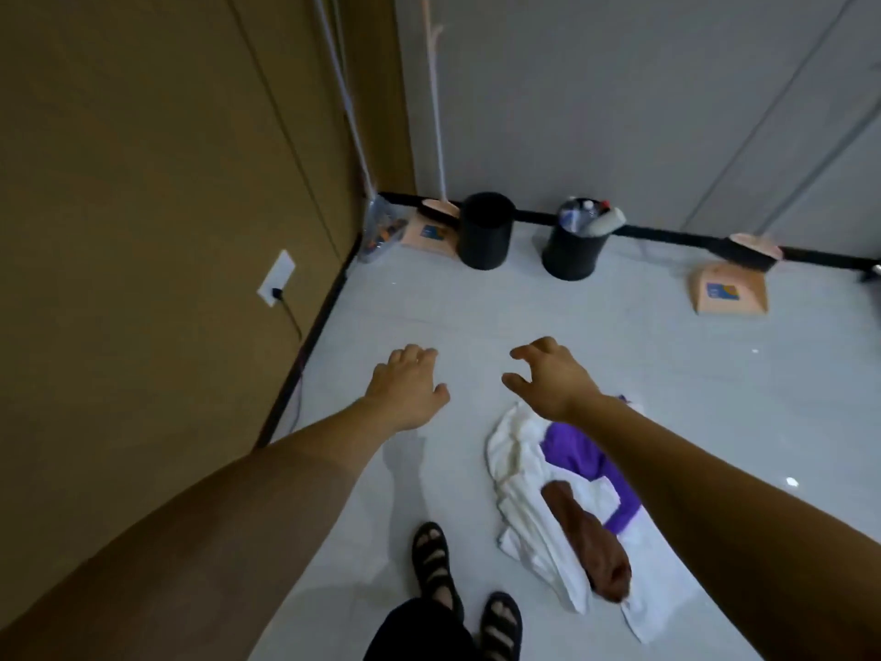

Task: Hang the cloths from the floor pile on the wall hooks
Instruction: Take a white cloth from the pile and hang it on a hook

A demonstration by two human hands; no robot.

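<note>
Head view. The left hand was stretched forward, palm down, with the fingers nearly straight and the thumb held out to the side. It held nothing and touched nothing, and hung over bare floor to the left of the cloth pile.

The right hand was also extended palm down, with the fingers loosely hooked and the thumb set apart from them. It was empty. It appeared just beyond the far end of the pile, with its forearm crossing over the pile's right side. Whether it was close above the cloths could not be told.

The pile lay on the floor and was made up of:
- a crumpled white cloth, which formed most of it
- a purple cloth, partly covered by the white one
- a brown cloth, which lay on top at the near end

Two feet in black sandals stood just left of the pile's near end, the left foot ahead of the right foot.

Well beyond the pile, against the grey wall, stood:
- a black bin
- a second black bin, which held bottles

A pink dustpan lay beyond and to the right of the pile. Another dustpan sat in the corner beyond and to its left. A wall socket with a plug in it was set in the brown wall, far left of the pile.
</note>
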